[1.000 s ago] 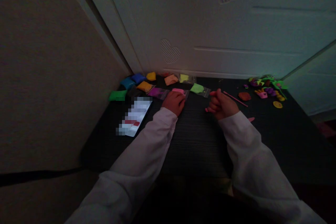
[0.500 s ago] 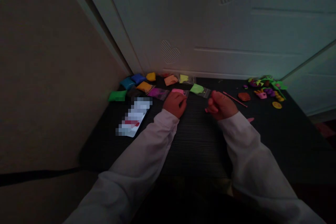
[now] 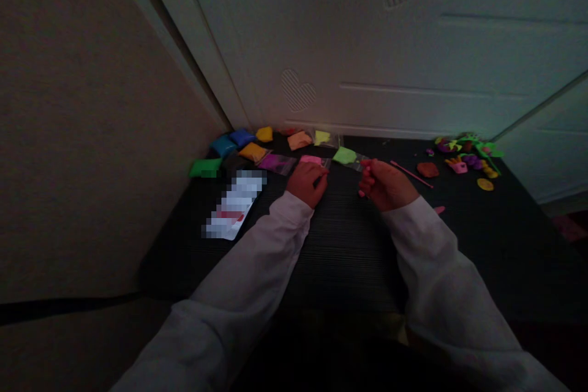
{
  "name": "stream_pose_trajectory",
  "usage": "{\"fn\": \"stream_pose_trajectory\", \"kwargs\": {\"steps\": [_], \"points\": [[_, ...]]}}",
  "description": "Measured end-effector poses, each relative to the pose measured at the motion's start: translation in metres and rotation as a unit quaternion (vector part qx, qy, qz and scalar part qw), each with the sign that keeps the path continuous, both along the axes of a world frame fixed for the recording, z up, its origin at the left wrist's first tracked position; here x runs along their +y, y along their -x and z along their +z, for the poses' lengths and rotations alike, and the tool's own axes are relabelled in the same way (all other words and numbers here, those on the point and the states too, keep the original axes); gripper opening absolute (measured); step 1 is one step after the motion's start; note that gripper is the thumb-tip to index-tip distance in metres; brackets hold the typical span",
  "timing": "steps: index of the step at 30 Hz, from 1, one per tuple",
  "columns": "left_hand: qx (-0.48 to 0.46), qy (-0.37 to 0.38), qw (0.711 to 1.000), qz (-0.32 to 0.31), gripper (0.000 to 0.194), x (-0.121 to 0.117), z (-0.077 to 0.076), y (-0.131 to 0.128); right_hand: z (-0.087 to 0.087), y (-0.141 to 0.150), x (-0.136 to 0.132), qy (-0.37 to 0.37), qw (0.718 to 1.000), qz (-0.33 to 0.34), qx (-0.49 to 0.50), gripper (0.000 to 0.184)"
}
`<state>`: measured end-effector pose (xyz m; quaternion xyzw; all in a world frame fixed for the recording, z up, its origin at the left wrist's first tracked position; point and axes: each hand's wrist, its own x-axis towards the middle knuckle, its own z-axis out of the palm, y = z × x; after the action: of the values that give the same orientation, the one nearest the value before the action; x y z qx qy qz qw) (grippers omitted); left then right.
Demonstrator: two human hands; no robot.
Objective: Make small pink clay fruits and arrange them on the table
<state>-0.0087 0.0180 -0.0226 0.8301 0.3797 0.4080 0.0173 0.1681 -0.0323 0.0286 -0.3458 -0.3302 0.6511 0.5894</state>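
Observation:
My left hand (image 3: 307, 184) rests low over the dark table, fingers curled together and thumb side towards the middle; whatever it may hold is hidden. Just behind it lies a clear bag of pink modelling clay (image 3: 311, 160). My right hand (image 3: 389, 185) is raised slightly, thumb and fingertips pinched together. Something small and pinkish may be at its fingertips, too dim to name. Below those fingers shows a small pink lump (image 3: 362, 194). A bag of light green clay (image 3: 344, 155) lies just beyond my right hand. To its right is a thin pink stick tool (image 3: 412, 174).
Clay packets line the back left, among them a green one (image 3: 205, 168) and a blue one (image 3: 242, 137). A phone (image 3: 234, 205) lies at left. On the right are a reddish-brown clay lump (image 3: 427, 169), a yellow disc (image 3: 485, 184) and small colourful clay figures (image 3: 468, 146). A white panel (image 3: 367, 61) rises behind.
The fingers of my right hand have shifted from a more closed fist to a pinch with the tips further forward and left. My left hand has hardly moved.

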Motion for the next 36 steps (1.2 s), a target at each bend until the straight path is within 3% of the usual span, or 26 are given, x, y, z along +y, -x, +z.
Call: {"fn": "stream_pose_trajectory", "kwargs": {"steps": [6,12,19,24,28,32,36], "points": [[-0.012,-0.011,1.0,0.003,0.016,0.0,0.002,0.0,-0.001,-0.001,0.0,0.033,0.999,-0.015,-0.016,0.024],[-0.014,-0.005,1.0,0.004,0.015,-0.001,0.002,0.0,0.006,0.0,-0.003,0.002,1.0,0.014,0.006,0.021],[-0.013,0.0,1.0,0.004,0.015,-0.001,0.002,-0.001,0.016,-0.001,-0.004,0.002,1.0,-0.007,0.005,0.045],[-0.016,0.007,1.0,-0.01,0.016,-0.003,0.001,-0.002,0.009,0.001,-0.004,-0.014,0.999,-0.025,-0.019,0.027],[-0.019,0.013,0.999,-0.027,0.016,-0.009,0.002,-0.003,0.003,0.002,-0.004,0.008,0.999,-0.026,-0.043,0.026],[-0.031,0.029,0.999,-0.033,0.016,-0.014,0.006,-0.004,0.003,0.005,-0.004,-0.019,1.0,-0.01,-0.012,0.019],[-0.048,0.038,0.998,-0.025,0.015,-0.016,0.008,-0.004,0.009,0.001,-0.004,-0.01,1.0,-0.013,-0.001,0.037]]}}
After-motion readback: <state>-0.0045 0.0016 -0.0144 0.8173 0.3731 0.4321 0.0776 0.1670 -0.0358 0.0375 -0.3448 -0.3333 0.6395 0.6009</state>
